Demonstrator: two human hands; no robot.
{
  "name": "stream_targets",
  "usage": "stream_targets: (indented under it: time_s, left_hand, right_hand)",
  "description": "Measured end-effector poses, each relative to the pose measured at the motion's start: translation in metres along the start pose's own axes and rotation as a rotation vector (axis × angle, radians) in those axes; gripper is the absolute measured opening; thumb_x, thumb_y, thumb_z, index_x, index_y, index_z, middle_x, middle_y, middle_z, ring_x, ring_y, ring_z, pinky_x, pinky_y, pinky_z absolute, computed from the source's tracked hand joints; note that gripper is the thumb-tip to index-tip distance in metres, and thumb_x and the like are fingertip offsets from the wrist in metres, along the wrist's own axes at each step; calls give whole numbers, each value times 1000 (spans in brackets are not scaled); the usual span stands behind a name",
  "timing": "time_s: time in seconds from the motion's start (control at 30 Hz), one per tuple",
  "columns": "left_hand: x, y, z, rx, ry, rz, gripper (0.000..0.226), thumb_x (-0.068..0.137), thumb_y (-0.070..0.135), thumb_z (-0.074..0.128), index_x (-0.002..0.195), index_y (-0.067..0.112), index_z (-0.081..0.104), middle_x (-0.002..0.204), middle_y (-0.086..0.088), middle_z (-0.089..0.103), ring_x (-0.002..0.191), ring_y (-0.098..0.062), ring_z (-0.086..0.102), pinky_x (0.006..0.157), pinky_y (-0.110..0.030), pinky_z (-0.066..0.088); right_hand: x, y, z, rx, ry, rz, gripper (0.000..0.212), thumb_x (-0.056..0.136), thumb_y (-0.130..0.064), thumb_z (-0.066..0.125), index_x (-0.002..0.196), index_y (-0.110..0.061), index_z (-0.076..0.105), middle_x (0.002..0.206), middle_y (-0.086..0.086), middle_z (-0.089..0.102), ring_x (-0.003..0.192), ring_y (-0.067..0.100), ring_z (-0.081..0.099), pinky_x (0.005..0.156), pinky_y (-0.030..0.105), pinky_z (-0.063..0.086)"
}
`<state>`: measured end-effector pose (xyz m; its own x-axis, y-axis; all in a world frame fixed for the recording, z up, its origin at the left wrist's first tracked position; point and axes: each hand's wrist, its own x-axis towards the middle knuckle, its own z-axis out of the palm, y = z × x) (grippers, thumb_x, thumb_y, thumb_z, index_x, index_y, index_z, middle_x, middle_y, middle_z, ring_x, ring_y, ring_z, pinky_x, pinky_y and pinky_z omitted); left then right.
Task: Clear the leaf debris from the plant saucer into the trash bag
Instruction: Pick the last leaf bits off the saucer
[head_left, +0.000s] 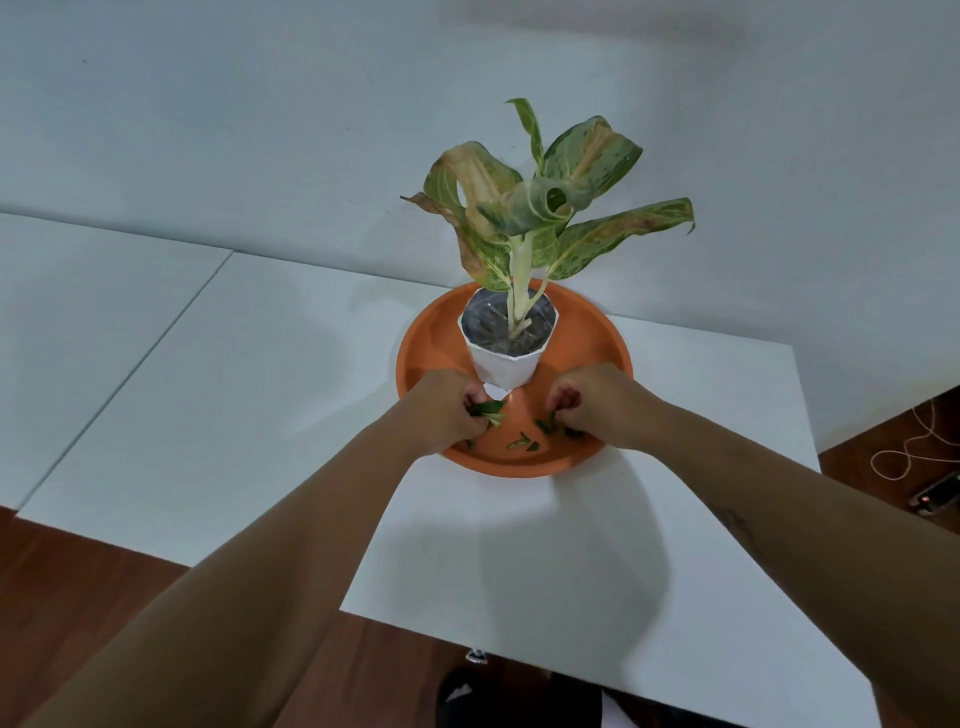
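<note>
Table: I see the flat white tabletop (519, 545) nearest me; both forearms cross it so the hands can work the saucer's near side.
Loose scraps: a few small green leaf bits (523, 443) lie on the saucer floor between my two hands, not yet held.
Left hand (441, 410): curled, fingers pressed together around a green leaf piece (487, 409), which pokes out at the fingertips.
Right hand (597, 402): fingertips pinching at green scraps (548, 425) just below them; whether they are lifted off yet, I cannot tell.
Saucer: the round orange plastic saucer (613, 343) keeps the debris contained.
Pot: the white faceted pot (506, 366) stands toward the back, so debris sits in front.
Trash bag: not in view.
</note>
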<state>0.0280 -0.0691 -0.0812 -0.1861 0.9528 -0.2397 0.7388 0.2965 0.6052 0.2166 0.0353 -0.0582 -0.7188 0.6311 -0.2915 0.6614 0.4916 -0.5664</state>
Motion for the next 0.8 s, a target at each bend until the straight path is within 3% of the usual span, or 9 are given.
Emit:
stream_targets:
  time_s: [0.17,0.23,0.33,0.43,0.53,0.6,0.8]
  left_hand:
    - [0,2,-1,1,-30,13,8,80,9,74,88,7,76,80,-10,72,67,-15,60,68,-33,55]
    - [0,5,0,12,-40,39,9,79,10,74,88,8,77,78,-8,71,67,-14,58,65,-30,51]
    - [1,9,0,48,-56,58,4,80,13,74,84,11,75,68,2,64,61,-10,54,55,-16,40]
    - [3,9,-2,55,-69,72,8,80,13,74,75,16,69,60,9,55,58,-9,50,52,-13,32]
    - [4,13,-1,60,-79,105,4,82,15,74,86,14,72,71,6,60,65,-8,51,56,-14,35]
    - [5,17,3,72,-70,129,10,83,17,73,93,14,73,76,6,60,69,-7,52,58,-13,37]
    - [10,22,5,69,-44,166,5,81,16,74,86,16,72,76,8,58,72,-11,55,57,-13,37]
  right_hand:
    - [-9,-22,15,-53,-119,-120,21,78,-21,77,97,-21,69,79,-19,51,75,3,50,58,8,36]
    - [-7,-27,24,-88,-81,-136,23,80,-15,73,103,-14,69,88,-12,53,81,7,51,62,7,35]
    - [-5,-22,29,-113,-37,-75,14,86,-11,65,98,-10,72,101,3,64,92,17,58,65,12,36]
    - [-7,-11,17,-50,26,16,8,86,-11,64,91,-11,71,90,2,66,84,17,61,61,10,37]
    - [-9,1,-3,24,169,94,6,83,-8,66,87,-10,72,85,2,69,78,16,62,64,19,45]
    - [-10,5,-12,21,219,118,7,81,-7,67,85,-11,72,86,1,69,79,14,61,64,18,45]
    - [-11,6,-15,-36,123,92,11,82,-5,66,90,-11,72,86,-3,62,81,11,56,62,12,40]
